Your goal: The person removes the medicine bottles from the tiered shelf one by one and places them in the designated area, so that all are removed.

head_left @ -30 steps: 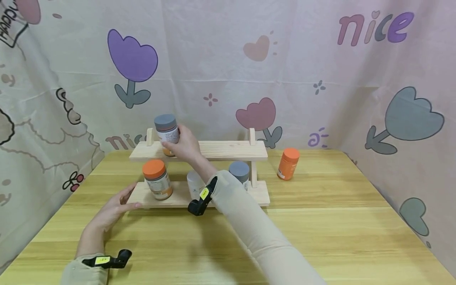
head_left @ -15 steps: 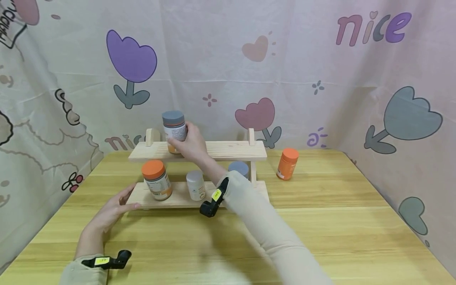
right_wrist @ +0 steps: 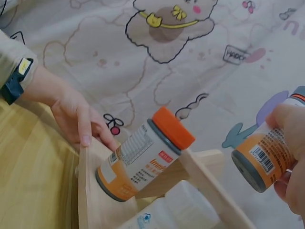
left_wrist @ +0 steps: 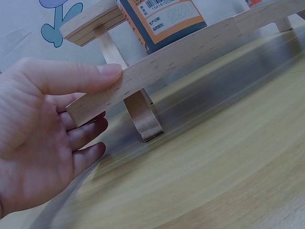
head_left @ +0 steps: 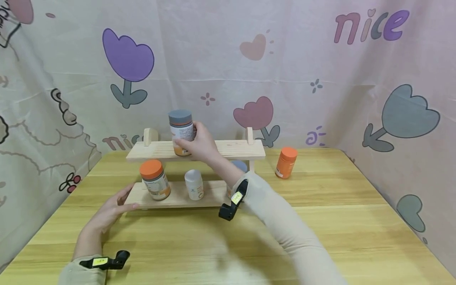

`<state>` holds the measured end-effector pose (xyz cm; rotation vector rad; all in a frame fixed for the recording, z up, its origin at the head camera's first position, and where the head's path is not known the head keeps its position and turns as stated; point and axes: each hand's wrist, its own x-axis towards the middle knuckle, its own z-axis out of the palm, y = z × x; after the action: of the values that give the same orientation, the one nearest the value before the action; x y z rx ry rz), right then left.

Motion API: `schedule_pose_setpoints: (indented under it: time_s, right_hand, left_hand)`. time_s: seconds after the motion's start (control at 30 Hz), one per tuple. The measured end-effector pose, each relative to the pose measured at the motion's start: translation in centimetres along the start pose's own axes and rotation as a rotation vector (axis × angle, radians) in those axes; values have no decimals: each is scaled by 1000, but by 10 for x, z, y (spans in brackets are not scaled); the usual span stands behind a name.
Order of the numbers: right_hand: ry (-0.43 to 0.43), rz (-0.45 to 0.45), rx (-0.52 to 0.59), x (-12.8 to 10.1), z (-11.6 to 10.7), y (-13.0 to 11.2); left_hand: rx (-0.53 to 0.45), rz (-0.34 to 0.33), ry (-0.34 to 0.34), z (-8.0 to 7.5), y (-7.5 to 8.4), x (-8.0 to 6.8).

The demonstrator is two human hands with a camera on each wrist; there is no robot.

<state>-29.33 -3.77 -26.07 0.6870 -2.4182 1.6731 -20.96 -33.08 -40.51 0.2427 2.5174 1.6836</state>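
My right hand grips a grey-lidded pill bottle with a white and orange label, upright at the upper board of a two-tier wooden shelf. In the right wrist view this bottle's base shows apart from the shelf. My left hand holds the left end of the lower board, thumb on its front edge and other fingers behind. On that board stand an orange-lidded bottle near my left hand, a small white bottle in the middle, and another grey-lidded bottle partly hidden by my right forearm.
An orange bottle stands on the wooden table, right of the shelf. Two upright pegs rise from the back of the upper board. A printed curtain hangs behind the table.
My right hand has moved right along the upper board with the grey-lidded pill bottle. The small white bottle has come out from behind my right arm. My left hand stays on the shelf.
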Motion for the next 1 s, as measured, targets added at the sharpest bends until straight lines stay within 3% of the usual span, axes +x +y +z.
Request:
schedule_pose_setpoints:
  time_s: [0.23,0.47,1.0]
  right_hand:
    - [-2,32,73,-9,-19,-1]
    - [-10,19,60,-21,-46,4]
    - [88,23,96,-46,-107,27]
  left_hand:
    - [6,14,-12,-1,1,0]
    - [-1,7,-12,1,1,1]
    - [-22,-21,1,1,1,1]
